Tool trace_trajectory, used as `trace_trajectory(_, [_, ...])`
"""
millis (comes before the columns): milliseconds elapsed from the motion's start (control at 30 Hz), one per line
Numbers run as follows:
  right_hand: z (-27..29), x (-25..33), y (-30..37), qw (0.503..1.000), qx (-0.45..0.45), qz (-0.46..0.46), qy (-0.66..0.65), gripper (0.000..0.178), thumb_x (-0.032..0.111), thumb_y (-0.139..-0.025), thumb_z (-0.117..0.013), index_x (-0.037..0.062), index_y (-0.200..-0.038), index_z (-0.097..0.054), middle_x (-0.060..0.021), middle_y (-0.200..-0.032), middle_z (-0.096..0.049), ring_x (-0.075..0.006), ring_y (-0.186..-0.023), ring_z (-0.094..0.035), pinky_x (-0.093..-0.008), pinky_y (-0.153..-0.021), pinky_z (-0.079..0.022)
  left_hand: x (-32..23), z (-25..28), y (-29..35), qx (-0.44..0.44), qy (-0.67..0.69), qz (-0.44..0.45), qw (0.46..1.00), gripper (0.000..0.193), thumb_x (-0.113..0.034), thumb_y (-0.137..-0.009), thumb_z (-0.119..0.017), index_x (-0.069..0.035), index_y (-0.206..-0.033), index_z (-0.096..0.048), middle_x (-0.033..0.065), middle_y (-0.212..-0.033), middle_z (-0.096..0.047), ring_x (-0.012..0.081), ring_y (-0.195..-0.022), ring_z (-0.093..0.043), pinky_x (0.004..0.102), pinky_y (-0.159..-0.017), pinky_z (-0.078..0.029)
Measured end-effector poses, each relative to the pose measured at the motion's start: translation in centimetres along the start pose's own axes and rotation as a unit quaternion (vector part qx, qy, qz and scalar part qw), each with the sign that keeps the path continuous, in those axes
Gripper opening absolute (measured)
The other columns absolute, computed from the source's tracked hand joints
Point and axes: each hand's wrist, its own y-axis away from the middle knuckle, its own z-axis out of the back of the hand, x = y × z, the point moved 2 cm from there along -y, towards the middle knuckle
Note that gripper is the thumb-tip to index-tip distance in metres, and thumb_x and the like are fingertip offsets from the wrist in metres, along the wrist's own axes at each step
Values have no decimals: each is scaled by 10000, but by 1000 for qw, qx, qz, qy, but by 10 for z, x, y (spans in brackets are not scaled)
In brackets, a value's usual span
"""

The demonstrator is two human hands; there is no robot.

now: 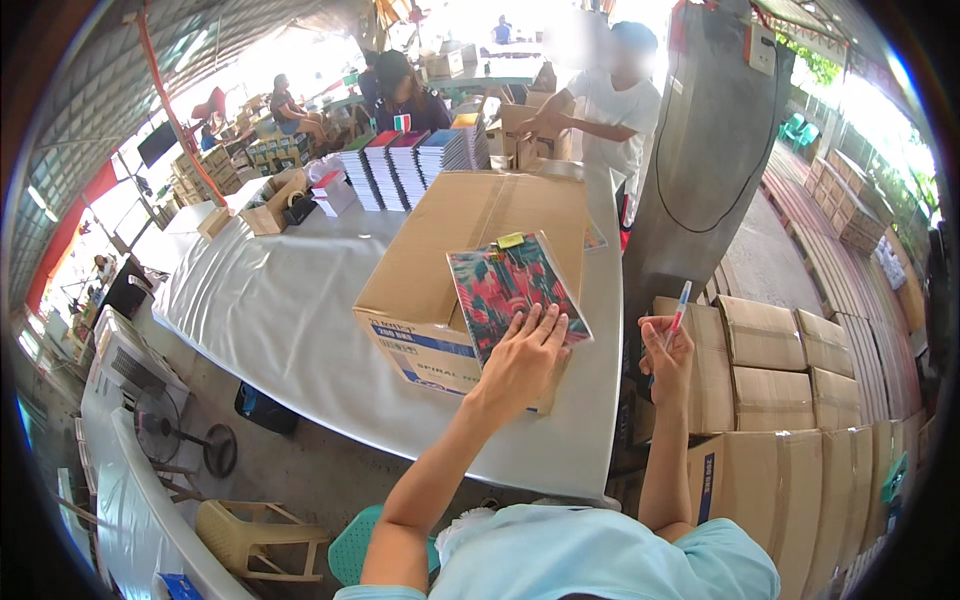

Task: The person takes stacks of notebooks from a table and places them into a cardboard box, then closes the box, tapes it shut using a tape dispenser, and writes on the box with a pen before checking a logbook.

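Note:
A taped cardboard carton (420, 270) sits on the table covered in silvery sheeting. On its top lies a tilted notebook (478, 285) with a dark teal and red patterned cover, and a yellow clip (511, 241) grips its upper edge. My left hand (525, 350) rests flat on the lower part of that cover, fingers stretched out, holding nothing. Raised to the right of the table, my right hand (667, 355) is closed round a pen (681, 303) with a light blue and red barrel, its upper end pointing up.
Stacks of spiral notebooks (405, 165) stand at the table's far side, by a small open carton (272, 205). A person in white (610, 110) works beyond, near a grey pillar (700, 150). Stacked cartons (765, 470) fill the right; stools (260, 540) stand lower left.

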Motion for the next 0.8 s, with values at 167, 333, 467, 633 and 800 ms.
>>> trace_trajectory(167, [8,20,23,994,-55,78,-55,115,157,-920,-657,50,-937,-619,-53,-916,-648,-8,-480,-383,-190,-397,-327,22,6,9,-241,290,207,903,301,-205,-983,-498,24,-1128,-628,151,-1081,-671,301,-996,-634,381,-904,-486])
trace_trajectory(333, [20,18,43,990,-17,79,-113,250,264,-961,-592,19,-927,-627,-108,-933,-671,-25,-490,-402,-200,-412,-343,73,23,55,-560,546,290,552,333,-237,-1009,-489,-27,-1264,-534,136,-1159,-590,232,-1024,-562,357,-951,-438])
trace_trajectory(467, [3,21,47,969,-67,137,-196,552,492,-999,-430,-11,-891,-630,-120,-853,-660,-91,-475,-434,-221,-466,-388,69,33,91,-655,578,265,408,534,-246,-983,-531,-75,-1447,-332,207,-1443,-383,285,-1309,-410,433,-1111,-284])
trace_trajectory(633, [-5,22,47,977,1,119,-179,810,698,-922,-248,-12,-960,-637,-97,-779,-635,-119,-577,-544,-214,-541,-428,25,75,98,-457,-70,343,818,587,-360,-959,-539,-115,-1458,-352,198,-1518,-296,363,-1427,-226,604,-1128,-91])
trace_trajectory(800, [-35,36,56,974,102,83,-184,755,640,-957,-279,-31,-964,-624,-117,-814,-667,-153,-637,-615,-245,-542,-469,50,71,92,-125,-91,445,882,617,-392,-902,-602,-197,-1456,-412,244,-1520,-278,450,-1414,-228,678,-1089,44])
